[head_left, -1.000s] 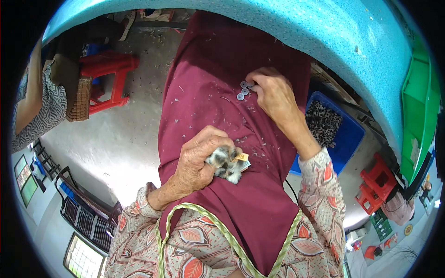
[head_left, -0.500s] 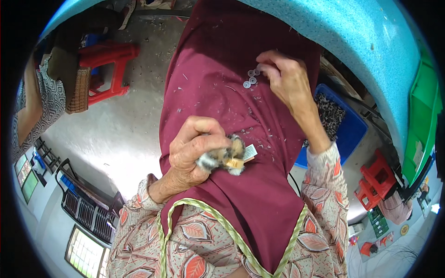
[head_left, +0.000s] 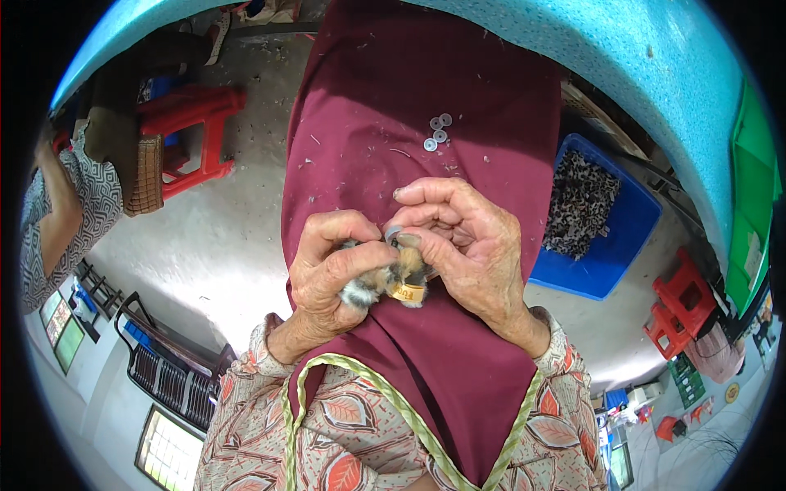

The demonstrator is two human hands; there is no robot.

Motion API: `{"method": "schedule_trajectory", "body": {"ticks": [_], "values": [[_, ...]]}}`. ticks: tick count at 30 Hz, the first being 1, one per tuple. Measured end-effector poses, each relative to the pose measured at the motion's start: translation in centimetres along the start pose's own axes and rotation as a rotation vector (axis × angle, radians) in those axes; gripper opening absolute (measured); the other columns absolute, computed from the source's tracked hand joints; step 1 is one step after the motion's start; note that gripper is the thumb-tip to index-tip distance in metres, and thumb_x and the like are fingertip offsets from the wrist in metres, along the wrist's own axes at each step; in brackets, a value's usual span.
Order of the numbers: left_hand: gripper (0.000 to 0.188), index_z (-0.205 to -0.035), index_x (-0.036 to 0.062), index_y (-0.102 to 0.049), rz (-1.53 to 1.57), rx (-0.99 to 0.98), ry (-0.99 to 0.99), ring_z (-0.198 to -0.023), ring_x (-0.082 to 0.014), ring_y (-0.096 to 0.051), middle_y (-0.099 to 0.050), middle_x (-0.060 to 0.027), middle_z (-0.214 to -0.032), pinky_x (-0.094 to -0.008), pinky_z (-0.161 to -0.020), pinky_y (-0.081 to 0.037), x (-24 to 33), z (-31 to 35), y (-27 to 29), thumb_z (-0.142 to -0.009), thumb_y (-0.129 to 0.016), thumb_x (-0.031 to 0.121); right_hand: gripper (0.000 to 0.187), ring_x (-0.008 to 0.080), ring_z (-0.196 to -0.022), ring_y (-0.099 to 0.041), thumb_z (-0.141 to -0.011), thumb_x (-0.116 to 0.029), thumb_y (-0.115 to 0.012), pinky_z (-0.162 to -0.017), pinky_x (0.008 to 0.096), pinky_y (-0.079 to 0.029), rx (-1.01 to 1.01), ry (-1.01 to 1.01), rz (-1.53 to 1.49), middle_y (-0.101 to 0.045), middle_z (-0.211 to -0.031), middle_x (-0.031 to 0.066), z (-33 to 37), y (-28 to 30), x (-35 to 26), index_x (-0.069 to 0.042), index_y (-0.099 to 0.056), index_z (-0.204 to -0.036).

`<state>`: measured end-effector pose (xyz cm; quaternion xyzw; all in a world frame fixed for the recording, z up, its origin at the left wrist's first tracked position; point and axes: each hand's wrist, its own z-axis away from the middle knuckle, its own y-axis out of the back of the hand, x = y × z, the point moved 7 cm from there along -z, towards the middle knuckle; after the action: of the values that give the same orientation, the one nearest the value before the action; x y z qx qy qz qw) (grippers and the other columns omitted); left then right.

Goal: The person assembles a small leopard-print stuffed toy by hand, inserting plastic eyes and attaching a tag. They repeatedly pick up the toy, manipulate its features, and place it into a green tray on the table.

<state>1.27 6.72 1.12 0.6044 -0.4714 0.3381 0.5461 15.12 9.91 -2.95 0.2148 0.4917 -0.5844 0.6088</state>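
My left hand (head_left: pixel 332 266) is closed round a small furry plush piece (head_left: pixel 358 293) in brown, black and white, with a yellow printed label (head_left: pixel 408 292) on it. Between the thumb and forefinger of my right hand (head_left: pixel 475 250) is a small translucent plastic disc (head_left: pixel 393 235), pinched against the top of the plush. Both hands meet above my lap. Farther up the maroon apron (head_left: pixel 352 155) lie several more translucent plastic discs (head_left: pixel 435 123) in a small cluster. My fingers hide part of the plush.
On the right, a blue tub (head_left: pixel 602 278) holds many small dark and white furry pieces. A speckled blue table edge (head_left: pixel 606 57) curves along the top right, with a green tray (head_left: pixel 753 196) by it. Red stools (head_left: pixel 205 123) stand on the floor; another person's arm (head_left: pixel 59 209) shows at left.
My right hand has come down from the disc cluster to the plush, bringing a translucent disc. My left hand still grips the plush.
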Motion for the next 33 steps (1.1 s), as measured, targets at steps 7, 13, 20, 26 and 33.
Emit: {"method": "schedule_trajectory", "body": {"ticks": [7,13,20,26,33], "values": [[0.025,-0.097,0.0030,-0.068,-0.129,0.018,-0.012,-0.078,-0.0164,-0.057,-0.054,-0.0100,-0.096,-0.0261,-0.065,-0.049,0.1,0.3,-0.2,-0.073,-0.070,0.000,0.023,0.0164,-0.085,-0.069,-0.083,0.006,-0.061,-0.073,0.0254,-0.056,0.025,0.125,0.137,-0.070,-0.091,0.0133,0.7,0.3,-0.3,0.003,-0.061,-0.106],[0.026,-0.096,0.0034,-0.068,-0.162,-0.006,-0.018,-0.077,-0.0164,-0.057,-0.055,-0.0094,-0.092,-0.0263,-0.064,-0.049,0.9,-0.1,-0.6,-0.070,-0.071,0.000,0.020,0.0177,-0.079,-0.070,-0.080,0.006,-0.062,-0.068,0.0254,-0.055,0.055,0.270,0.324,-0.070,-0.089,0.0111,1.2,0.5,-1.3,0.001,-0.065,-0.100],[0.023,-0.092,0.0013,-0.067,-0.247,-0.001,-0.024,-0.076,-0.0196,-0.057,-0.056,-0.0121,-0.091,-0.0284,-0.064,-0.049,0.8,0.0,-1.3,-0.070,-0.067,-0.001,0.019,0.0237,-0.076,-0.069,-0.080,0.006,-0.061,-0.064,0.0297,-0.054,0.033,0.344,0.398,-0.069,-0.088,0.0120,1.5,0.6,-1.7,0.000,-0.064,-0.098],[0.021,-0.091,-0.0003,-0.066,-0.310,-0.031,-0.008,-0.076,-0.0217,-0.057,-0.056,-0.0124,-0.088,-0.0303,-0.067,-0.048,0.6,0.1,-1.9,-0.070,-0.062,0.001,0.016,0.0202,-0.073,-0.067,-0.083,0.005,-0.057,-0.063,0.0286,-0.052,-0.003,0.240,0.307,-0.068,-0.085,0.0111,1.2,1.2,0.5,0.001,-0.064,-0.097],[0.019,-0.091,-0.0010,-0.065,-0.251,-0.065,-0.008,-0.075,-0.0211,-0.056,-0.055,-0.0114,-0.087,-0.0309,-0.065,-0.046,0.0,-0.8,-1.9,-0.074,-0.065,0.009,0.016,0.0074,-0.078,-0.062,-0.087,-0.004,-0.063,-0.069,0.0215,-0.052,-0.072,-0.119,-0.224,-0.069,-0.085,0.0063,0.6,1.4,3.7,0.004,-0.067,-0.101]]}}
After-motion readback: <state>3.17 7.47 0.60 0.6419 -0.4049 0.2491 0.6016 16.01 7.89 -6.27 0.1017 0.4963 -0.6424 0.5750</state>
